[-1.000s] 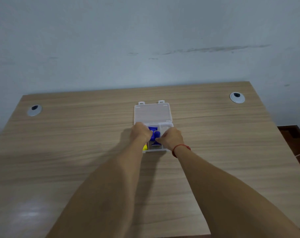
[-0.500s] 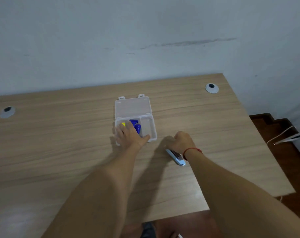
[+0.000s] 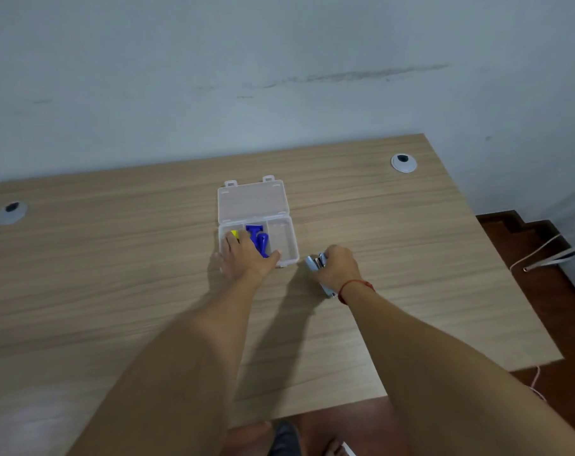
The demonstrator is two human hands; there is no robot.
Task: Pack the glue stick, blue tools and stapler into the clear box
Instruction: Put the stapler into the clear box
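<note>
The clear box lies open on the wooden desk, its lid folded back toward the wall. Blue tools lie in its middle compartment, and the yellow end of the glue stick shows in the left one. The right compartment holds nothing. My left hand rests flat over the box's front left part, thumb on the front edge. My right hand grips the silver stapler just right of the box, lifted a little off the desk.
The desk has two round cable grommets, one far left and one far right. The desk's right edge drops to dark wooden steps with a white cable. A pale wall stands behind.
My right hand left the box, took the stapler from the desk and has now carried it up toward the box's right side. My left hand stayed on the box.
</note>
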